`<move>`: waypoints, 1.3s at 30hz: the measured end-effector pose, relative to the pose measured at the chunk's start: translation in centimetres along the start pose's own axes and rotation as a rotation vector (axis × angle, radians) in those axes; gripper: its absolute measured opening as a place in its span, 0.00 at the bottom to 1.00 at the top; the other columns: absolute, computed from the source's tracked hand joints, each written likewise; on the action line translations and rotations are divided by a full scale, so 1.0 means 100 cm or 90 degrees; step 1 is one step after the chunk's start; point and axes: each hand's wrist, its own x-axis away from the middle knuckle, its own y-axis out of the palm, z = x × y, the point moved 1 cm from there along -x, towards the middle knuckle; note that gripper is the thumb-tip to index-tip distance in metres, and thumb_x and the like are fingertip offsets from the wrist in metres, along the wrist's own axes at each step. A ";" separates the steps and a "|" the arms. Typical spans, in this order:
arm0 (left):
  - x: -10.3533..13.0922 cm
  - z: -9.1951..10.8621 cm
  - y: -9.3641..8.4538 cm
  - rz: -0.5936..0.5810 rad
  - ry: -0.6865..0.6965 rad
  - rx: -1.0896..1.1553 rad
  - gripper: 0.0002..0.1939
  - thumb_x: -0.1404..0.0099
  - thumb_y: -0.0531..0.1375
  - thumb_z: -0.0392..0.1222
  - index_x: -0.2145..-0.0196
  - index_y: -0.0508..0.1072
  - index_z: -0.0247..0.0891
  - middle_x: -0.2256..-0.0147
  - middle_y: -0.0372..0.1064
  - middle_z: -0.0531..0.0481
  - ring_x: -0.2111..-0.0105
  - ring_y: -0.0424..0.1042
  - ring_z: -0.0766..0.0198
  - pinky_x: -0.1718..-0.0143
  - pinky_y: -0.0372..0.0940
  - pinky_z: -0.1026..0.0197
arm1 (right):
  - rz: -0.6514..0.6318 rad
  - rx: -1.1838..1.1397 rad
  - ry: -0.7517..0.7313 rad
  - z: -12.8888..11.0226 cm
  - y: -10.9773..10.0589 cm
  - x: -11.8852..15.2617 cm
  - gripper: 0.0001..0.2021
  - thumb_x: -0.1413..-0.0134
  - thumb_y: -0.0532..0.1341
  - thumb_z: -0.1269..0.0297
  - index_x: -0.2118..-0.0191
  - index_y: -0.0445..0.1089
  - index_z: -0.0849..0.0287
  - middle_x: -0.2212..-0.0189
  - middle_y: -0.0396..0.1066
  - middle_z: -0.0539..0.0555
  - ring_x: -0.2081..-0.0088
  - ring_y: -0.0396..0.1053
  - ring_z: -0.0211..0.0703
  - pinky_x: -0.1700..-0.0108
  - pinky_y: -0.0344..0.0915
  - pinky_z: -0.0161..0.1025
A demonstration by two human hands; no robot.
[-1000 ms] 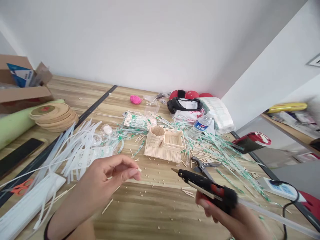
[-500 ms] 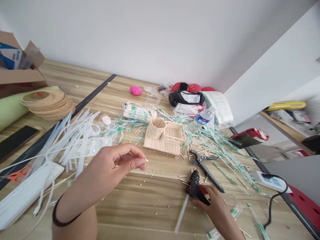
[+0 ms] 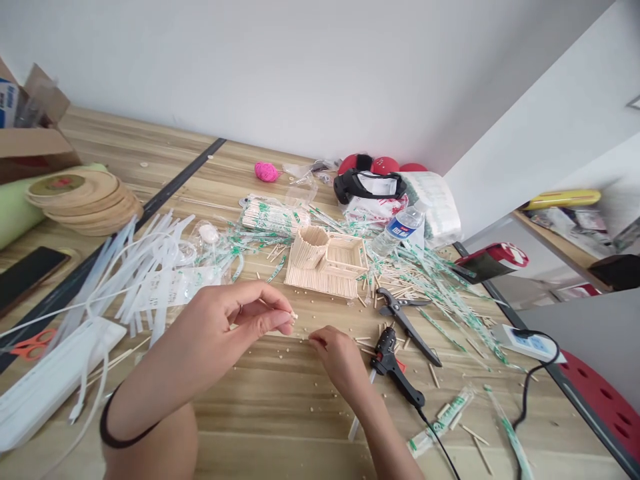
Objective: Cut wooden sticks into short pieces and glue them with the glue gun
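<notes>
My left hand [image 3: 250, 320] pinches a tiny cluster of pale wooden bits [image 3: 294, 316] between thumb and fingertips, held above the table. Just to its right, my right hand [image 3: 337, 360] is closed low over the tabletop, thumb and fingers together. Whatever lies between those fingertips is too small to make out. Tiny wooden bits [image 3: 316, 384] are scattered around both hands. Behind them stands a small model of wooden sticks [image 3: 323, 283], with a round cup-like part and a low railed box on a flat base. A black glue gun [image 3: 393, 367] lies right of my right hand, a glue stick in its back.
Black-handled cutters [image 3: 407, 327] lie beyond the glue gun. Loose sticks and green-printed wrappers [image 3: 445, 293] spread around a water bottle [image 3: 400, 230]. Clear glue sticks [image 3: 145, 280], orange scissors [image 3: 33, 345] and a phone [image 3: 30, 277] are at left. A power strip [image 3: 527, 345] sits right.
My right hand has let go of the glue gun, which now lies on the table, and moved left beside my left hand. The left hand keeps its pinch. The view has shifted slightly.
</notes>
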 end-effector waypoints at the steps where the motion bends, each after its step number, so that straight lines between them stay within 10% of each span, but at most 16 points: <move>1: 0.000 0.000 0.000 0.002 0.003 0.001 0.06 0.34 0.59 0.40 0.68 0.75 0.46 0.70 0.77 0.63 0.67 0.77 0.70 0.64 0.67 0.70 | -0.007 0.008 0.007 -0.002 0.005 -0.002 0.08 0.41 0.58 0.73 0.65 0.75 0.59 0.64 0.77 0.54 0.62 0.74 0.43 0.58 0.68 0.39; 22: 0.002 0.003 0.000 -0.014 -0.005 -0.026 0.06 0.35 0.59 0.42 0.70 0.75 0.45 0.72 0.77 0.60 0.70 0.76 0.67 0.67 0.67 0.68 | -0.013 0.007 0.029 -0.012 0.012 -0.008 0.06 0.40 0.59 0.68 0.67 0.72 0.62 0.66 0.74 0.53 0.65 0.72 0.41 0.61 0.68 0.42; 32: 0.005 0.018 0.004 -0.043 -0.068 0.001 0.06 0.36 0.59 0.40 0.70 0.75 0.43 0.70 0.78 0.57 0.67 0.76 0.65 0.64 0.67 0.65 | 0.171 -0.514 -0.121 -0.068 -0.079 0.023 0.07 0.46 0.62 0.60 0.70 0.70 0.56 0.74 0.71 0.49 0.73 0.67 0.37 0.71 0.64 0.32; 39: 0.008 0.020 0.011 -0.037 -0.050 -0.017 0.06 0.37 0.59 0.42 0.71 0.75 0.43 0.71 0.77 0.57 0.69 0.74 0.64 0.66 0.67 0.65 | 0.183 -0.687 -0.152 -0.082 -0.085 0.044 0.05 0.53 0.68 0.63 0.76 0.74 0.56 0.80 0.67 0.48 0.77 0.62 0.36 0.75 0.59 0.33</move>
